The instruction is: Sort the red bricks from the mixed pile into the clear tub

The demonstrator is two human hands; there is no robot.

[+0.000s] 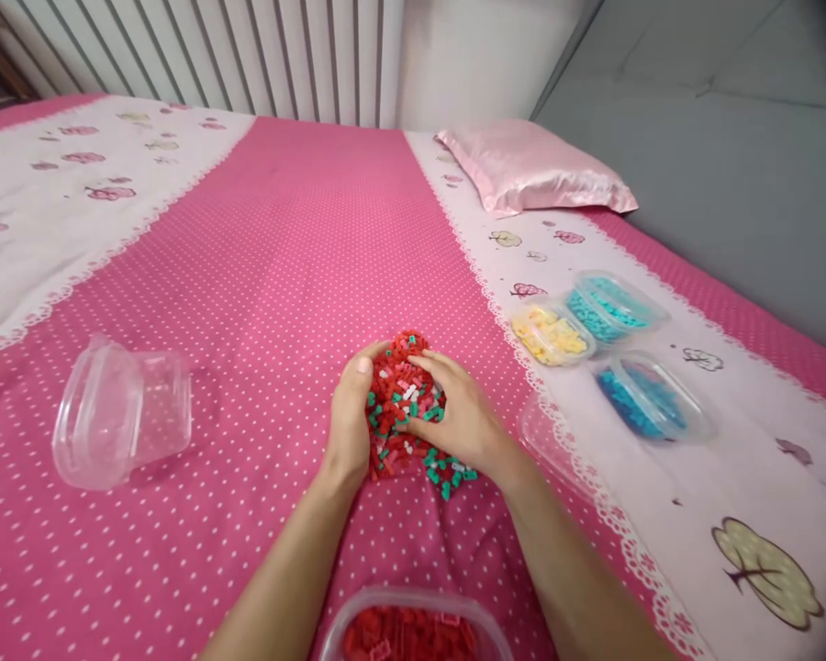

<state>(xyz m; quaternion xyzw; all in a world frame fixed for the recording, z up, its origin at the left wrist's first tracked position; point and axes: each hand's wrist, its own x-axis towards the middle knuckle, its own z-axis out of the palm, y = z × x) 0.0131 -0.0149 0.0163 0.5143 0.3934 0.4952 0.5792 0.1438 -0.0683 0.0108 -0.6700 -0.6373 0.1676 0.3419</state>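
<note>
A heap of small plastic bricks, mostly red with some green, white and pink, lies on the pink dotted bedsheet. My left hand cups the heap's left side, fingers curved round it and thumb up at the top. My right hand rests on the heap's right side, fingers bent and pressed into the bricks. Both hands touch the pile. Part of the pile is hidden under my palms.
An empty clear tub lies on its side at left. A tub of red bricks sits at the bottom edge. Tubs of yellow, teal and blue bricks stand at right, a clear lid beside them. A pink pillow lies far back.
</note>
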